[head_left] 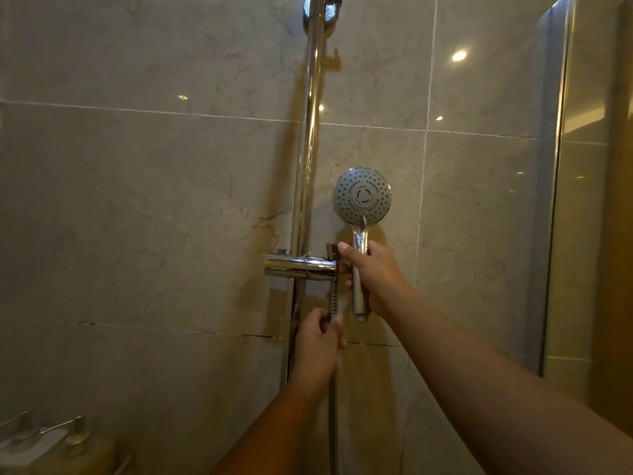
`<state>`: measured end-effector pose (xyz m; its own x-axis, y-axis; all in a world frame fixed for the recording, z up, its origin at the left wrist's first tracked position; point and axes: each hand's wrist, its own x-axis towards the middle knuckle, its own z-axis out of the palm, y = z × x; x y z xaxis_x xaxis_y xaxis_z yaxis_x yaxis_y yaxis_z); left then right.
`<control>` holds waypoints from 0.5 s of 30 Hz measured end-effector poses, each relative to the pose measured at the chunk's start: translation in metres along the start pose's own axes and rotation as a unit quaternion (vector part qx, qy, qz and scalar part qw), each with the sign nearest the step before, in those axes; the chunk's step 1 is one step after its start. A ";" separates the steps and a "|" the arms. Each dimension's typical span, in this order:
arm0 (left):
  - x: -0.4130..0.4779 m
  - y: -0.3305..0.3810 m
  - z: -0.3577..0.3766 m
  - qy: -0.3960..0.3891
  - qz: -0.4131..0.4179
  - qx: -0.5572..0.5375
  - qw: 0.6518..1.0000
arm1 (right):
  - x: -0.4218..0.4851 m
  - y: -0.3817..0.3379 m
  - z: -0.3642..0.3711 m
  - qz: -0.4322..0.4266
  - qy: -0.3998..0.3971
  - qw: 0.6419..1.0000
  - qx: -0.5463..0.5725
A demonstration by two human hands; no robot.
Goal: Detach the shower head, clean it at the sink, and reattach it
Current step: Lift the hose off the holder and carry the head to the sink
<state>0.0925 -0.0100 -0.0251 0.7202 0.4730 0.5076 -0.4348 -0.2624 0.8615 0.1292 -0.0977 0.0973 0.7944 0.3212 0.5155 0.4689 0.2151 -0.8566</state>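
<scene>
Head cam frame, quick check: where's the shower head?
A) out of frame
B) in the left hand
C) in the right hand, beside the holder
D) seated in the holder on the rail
C: the right hand grips the shower head by its handle, just right of the holder, while the left hand holds the hose below it.
</scene>
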 end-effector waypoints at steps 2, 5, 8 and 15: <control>-0.002 0.003 0.000 0.007 -0.002 -0.004 1.000 | -0.001 0.001 0.000 0.005 0.002 1.000 0.011; -0.003 0.006 0.001 0.015 0.001 -0.003 1.000 | -0.005 0.001 -0.001 0.011 0.002 1.000 0.026; -0.003 0.009 0.002 0.027 -0.006 -0.008 1.000 | -0.007 0.003 -0.002 0.016 0.002 0.999 0.037; -0.008 0.018 0.005 0.033 -0.019 -0.034 0.999 | -0.007 0.004 -0.002 0.021 0.006 0.999 0.033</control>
<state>0.0818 -0.0227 -0.0131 0.7005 0.5369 0.4701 -0.4451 -0.1863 0.8759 0.1263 -0.1004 0.0904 0.8171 0.3207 0.4790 0.4095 0.2620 -0.8739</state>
